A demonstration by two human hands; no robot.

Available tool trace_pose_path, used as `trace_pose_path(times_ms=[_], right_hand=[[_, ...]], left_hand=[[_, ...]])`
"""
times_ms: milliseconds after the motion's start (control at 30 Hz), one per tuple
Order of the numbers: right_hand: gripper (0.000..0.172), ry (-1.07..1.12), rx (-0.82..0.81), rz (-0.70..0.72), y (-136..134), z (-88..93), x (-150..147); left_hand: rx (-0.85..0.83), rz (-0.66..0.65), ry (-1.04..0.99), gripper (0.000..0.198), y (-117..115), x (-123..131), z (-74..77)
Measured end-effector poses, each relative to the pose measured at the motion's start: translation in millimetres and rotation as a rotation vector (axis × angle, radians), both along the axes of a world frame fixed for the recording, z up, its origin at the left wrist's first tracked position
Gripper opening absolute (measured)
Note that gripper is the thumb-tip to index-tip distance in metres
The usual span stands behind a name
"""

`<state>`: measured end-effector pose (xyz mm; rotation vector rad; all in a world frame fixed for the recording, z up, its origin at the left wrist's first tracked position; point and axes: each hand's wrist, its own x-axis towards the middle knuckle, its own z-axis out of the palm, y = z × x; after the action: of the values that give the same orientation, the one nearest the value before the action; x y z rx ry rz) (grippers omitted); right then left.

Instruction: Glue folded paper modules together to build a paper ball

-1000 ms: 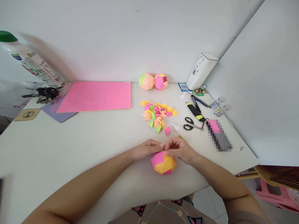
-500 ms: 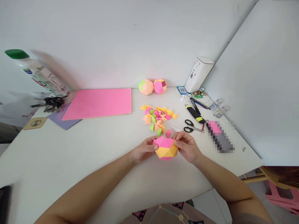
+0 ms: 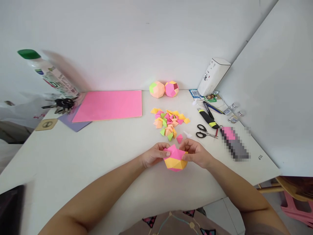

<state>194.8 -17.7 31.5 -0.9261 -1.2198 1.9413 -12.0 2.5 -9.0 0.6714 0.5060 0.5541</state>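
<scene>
One pink-and-orange paper ball (image 3: 175, 163) sits in the lower centre of the frame, left hand (image 3: 153, 156) pinching its left side between thumb and fingers, right hand (image 3: 198, 155) likewise its right; folded paper pieces (image 3: 167, 117) lie above

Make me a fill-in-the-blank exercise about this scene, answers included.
The left hand and right hand hold a yellow and ____ paper polyhedron.
Beyond the folded paper pieces sit ____ faceted paper balls.
The scissors lie to the ____ of those pieces.
The large bottle has a ____ cap.

Missing words: pink; two; right; green.
</scene>
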Motion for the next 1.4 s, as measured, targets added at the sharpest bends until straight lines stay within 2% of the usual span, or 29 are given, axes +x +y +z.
trace_pose_path(times_ms=[200, 333, 567, 1000, 1400], right_hand=[[0.028, -0.035, 0.013, 0.055, -2.5, 0.2, -1.9], [0.026, -0.038, 0.023, 0.042, -5.0, -1.3, -3.4], [0.028, -0.046, 0.091, 0.085, -6.9, 1.4, -5.2], [0.029, -0.104, 0.109, 0.094, -10.4, -3.8, -7.4], [0.025, -0.041, 0.071, 0.103, -5.4, -8.9, -6.0]], left_hand=[[0.017, -0.031, 0.042, 0.028, 1.0, -1.9, -0.7], [0.041, -0.06, 0.092, 0.031, 1.9, -1.4, -1.3], [-0.02, 0.019, 0.115, 0.031, 0.7, 0.4, 3.0], [0.207, -0.183, 0.124, 0.027, 1.6, -4.0, -0.8], [0.193, -0.119, 0.104, 0.026, -1.9, -3.6, -1.3]])
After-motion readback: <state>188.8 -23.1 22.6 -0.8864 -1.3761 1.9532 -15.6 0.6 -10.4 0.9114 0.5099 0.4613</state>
